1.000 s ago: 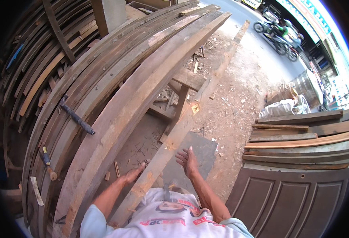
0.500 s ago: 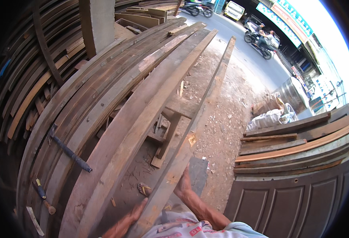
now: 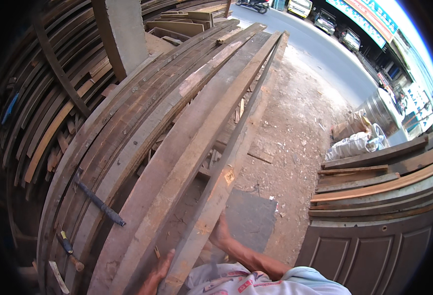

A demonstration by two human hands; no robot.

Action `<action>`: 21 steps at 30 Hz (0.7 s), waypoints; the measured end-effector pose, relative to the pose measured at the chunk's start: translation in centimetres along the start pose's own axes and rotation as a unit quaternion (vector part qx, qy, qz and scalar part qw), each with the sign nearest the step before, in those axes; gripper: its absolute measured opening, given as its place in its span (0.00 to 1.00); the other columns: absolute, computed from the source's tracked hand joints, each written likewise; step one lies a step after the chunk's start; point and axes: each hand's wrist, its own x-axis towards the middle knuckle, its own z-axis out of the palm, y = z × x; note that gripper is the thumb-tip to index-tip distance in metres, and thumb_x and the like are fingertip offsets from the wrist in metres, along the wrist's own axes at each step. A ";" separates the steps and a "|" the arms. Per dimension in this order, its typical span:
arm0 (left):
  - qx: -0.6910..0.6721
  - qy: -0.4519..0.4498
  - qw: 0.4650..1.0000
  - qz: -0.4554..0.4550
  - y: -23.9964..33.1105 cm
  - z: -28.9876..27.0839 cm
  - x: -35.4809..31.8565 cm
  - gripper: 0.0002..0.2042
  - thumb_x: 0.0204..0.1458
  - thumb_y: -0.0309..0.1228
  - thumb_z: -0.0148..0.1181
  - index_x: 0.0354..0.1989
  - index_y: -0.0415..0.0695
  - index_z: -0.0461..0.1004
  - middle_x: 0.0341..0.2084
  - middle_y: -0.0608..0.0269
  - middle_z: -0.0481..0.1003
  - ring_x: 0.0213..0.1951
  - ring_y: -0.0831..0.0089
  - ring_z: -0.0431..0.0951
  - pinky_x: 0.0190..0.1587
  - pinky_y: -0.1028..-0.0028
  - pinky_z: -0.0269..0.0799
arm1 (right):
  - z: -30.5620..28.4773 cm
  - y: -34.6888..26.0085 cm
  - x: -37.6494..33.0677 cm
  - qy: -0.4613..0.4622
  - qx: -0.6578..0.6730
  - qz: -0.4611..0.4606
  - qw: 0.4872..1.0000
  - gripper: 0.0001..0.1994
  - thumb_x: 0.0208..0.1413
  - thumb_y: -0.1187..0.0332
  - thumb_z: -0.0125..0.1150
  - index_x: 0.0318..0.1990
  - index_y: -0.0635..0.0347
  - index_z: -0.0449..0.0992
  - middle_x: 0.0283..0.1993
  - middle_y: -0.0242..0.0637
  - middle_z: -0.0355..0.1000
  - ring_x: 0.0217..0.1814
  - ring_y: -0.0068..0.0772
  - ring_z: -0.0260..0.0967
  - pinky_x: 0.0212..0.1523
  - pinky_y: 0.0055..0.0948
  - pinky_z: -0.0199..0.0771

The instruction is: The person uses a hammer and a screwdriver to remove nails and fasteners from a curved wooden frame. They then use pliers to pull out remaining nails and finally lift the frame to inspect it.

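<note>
A long squared wooden beam [image 3: 204, 211] runs from near my body away toward the road. My left hand [image 3: 161, 271] is against the beam's left side at the near end, its fingers partly hidden. Farther along, my right hand [image 3: 220, 232] grips the right side, with the fingertips out of sight under the wood. The beam's far end lies close to a neighbouring beam [image 3: 187, 162], while a gap separates their near ends. Left of them, a dark-handled hammer [image 3: 100, 203] rests across the stacked planks, above a yellow-and-black handled tool [image 3: 66, 242].
Stacked planks [image 3: 138, 132] fill the left beside a concrete post [image 3: 125, 37]. On the right, more boards [image 3: 374, 189] lie above a brown panelled door [image 3: 364, 255]. A grey sheet [image 3: 251, 216] covers some ground. Beyond are a white sack [image 3: 352, 145], a metal drum [image 3: 381, 109] and the road [image 3: 315, 56].
The held beam has shifted left, bringing its far end up near the neighbouring beam. Both hands moved with it. More of the grey sheet shows, and the sandal has gone from sight.
</note>
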 end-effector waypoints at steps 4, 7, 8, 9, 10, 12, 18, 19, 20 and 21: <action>-0.042 -0.011 0.999 -0.020 -1.2 0.9 0.6 0.47 0.65 0.70 0.38 0.67 0.31 0.70 0.64 0.42 0.74 0.67 0.54 0.72 0.69 0.62 0.62 | -2.5 -3.8 -0.2 -0.007 -0.163 0.047 0.985 0.39 0.69 0.35 0.51 0.71 0.61 0.64 0.69 0.43 0.68 0.70 0.39 0.66 0.70 0.45 0.65; -0.022 0.017 0.999 -0.029 0.6 1.4 -1.1 0.46 0.65 0.68 0.39 0.66 0.32 0.71 0.62 0.39 0.74 0.66 0.53 0.72 0.68 0.61 0.63 | -2.4 -8.8 -1.8 -0.002 -0.358 0.067 0.931 0.32 0.69 0.41 0.56 0.63 0.64 0.70 0.58 0.42 0.75 0.60 0.34 0.73 0.63 0.39 0.72; 0.002 0.042 0.999 -0.007 1.2 1.6 -1.4 0.45 0.65 0.68 0.40 0.66 0.32 0.71 0.62 0.37 0.74 0.66 0.51 0.72 0.68 0.60 0.64 | -2.7 -10.3 -2.6 -0.003 -0.427 0.069 0.901 0.30 0.69 0.43 0.58 0.60 0.65 0.73 0.54 0.42 0.77 0.56 0.32 0.75 0.60 0.37 0.74; 0.022 0.071 0.997 0.014 1.5 2.1 -1.8 0.45 0.65 0.68 0.41 0.66 0.32 0.71 0.62 0.36 0.74 0.66 0.49 0.73 0.68 0.59 0.64 | -3.1 -11.9 -3.4 -0.037 -0.459 0.083 0.884 0.29 0.69 0.44 0.60 0.58 0.66 0.74 0.51 0.41 0.78 0.54 0.32 0.75 0.58 0.35 0.75; 0.038 0.100 0.994 0.028 1.8 3.0 -2.6 0.44 0.64 0.67 0.41 0.67 0.32 0.70 0.62 0.34 0.73 0.65 0.47 0.73 0.67 0.58 0.65 | -3.7 -13.2 -4.3 -0.073 -0.491 0.104 0.862 0.29 0.69 0.45 0.61 0.56 0.67 0.75 0.49 0.40 0.79 0.51 0.31 0.76 0.57 0.34 0.75; 0.101 0.202 0.974 0.032 3.7 5.1 -4.4 0.42 0.64 0.65 0.46 0.63 0.32 0.72 0.58 0.32 0.74 0.62 0.41 0.74 0.65 0.54 0.67 | -4.9 -15.3 -6.1 -0.131 -0.539 0.136 0.821 0.28 0.68 0.46 0.63 0.53 0.68 0.78 0.45 0.39 0.79 0.48 0.30 0.76 0.55 0.33 0.76; 0.229 0.518 0.808 0.163 0.2 14.5 -4.9 0.24 0.59 0.51 0.62 0.45 0.37 0.74 0.38 0.39 0.77 0.45 0.37 0.77 0.50 0.47 0.71 | -5.9 -18.6 -9.5 -0.249 -0.606 0.242 0.716 0.25 0.67 0.50 0.65 0.54 0.66 0.78 0.46 0.39 0.80 0.52 0.31 0.76 0.58 0.35 0.75; 0.194 0.550 0.797 0.159 -0.5 14.6 -4.6 0.22 0.59 0.48 0.63 0.44 0.38 0.75 0.37 0.40 0.77 0.44 0.38 0.77 0.49 0.48 0.72 | -5.7 -19.1 -9.8 -0.260 -0.627 0.234 0.696 0.24 0.67 0.51 0.66 0.54 0.66 0.78 0.46 0.39 0.80 0.52 0.31 0.77 0.57 0.34 0.75; 0.173 0.545 0.809 0.136 -0.2 14.6 -5.0 0.20 0.60 0.46 0.63 0.43 0.38 0.75 0.37 0.42 0.78 0.43 0.39 0.78 0.49 0.49 0.72 | -5.2 -19.6 -10.0 -0.279 -0.646 0.222 0.674 0.23 0.67 0.52 0.66 0.53 0.65 0.78 0.46 0.39 0.80 0.52 0.31 0.77 0.57 0.34 0.76; 0.210 0.545 0.803 0.120 0.8 14.0 -4.7 0.19 0.61 0.47 0.62 0.42 0.39 0.76 0.39 0.43 0.78 0.45 0.41 0.78 0.49 0.50 0.73 | -4.8 -20.0 -9.8 -0.299 -0.663 0.194 0.659 0.22 0.67 0.52 0.66 0.53 0.65 0.78 0.46 0.39 0.80 0.51 0.31 0.77 0.57 0.34 0.76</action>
